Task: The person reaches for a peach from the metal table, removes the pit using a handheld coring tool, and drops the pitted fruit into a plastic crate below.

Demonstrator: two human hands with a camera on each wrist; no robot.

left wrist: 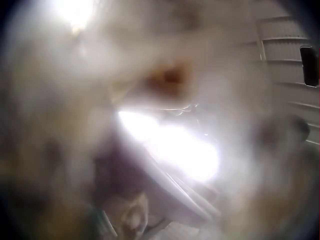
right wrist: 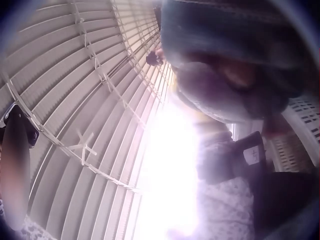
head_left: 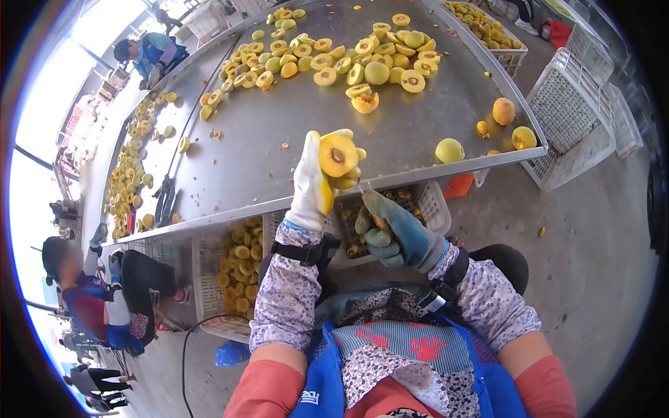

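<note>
In the head view my left hand (head_left: 310,187), in a white and yellow glove, holds up a halved peach (head_left: 338,155), its cut face and brown pit showing. My right hand (head_left: 408,233), in a blue-grey glove, grips a small tool with a brownish handle (head_left: 380,221); a thin metal tip shows by its fingertips, just below the left hand. Both hands are at the near edge of the metal table (head_left: 251,164). The left wrist view is badly blurred. In the right wrist view the gloved right hand (right wrist: 225,75) is curled, its grasp mostly in shadow.
Many cut peaches (head_left: 376,73) lie heaped across the table. Whole ones, such as a greenish peach (head_left: 449,150), sit at the right corner. Below the edge stand a crate (head_left: 437,209) and another holding peach halves (head_left: 240,272). Another person (head_left: 90,299) sits at the left.
</note>
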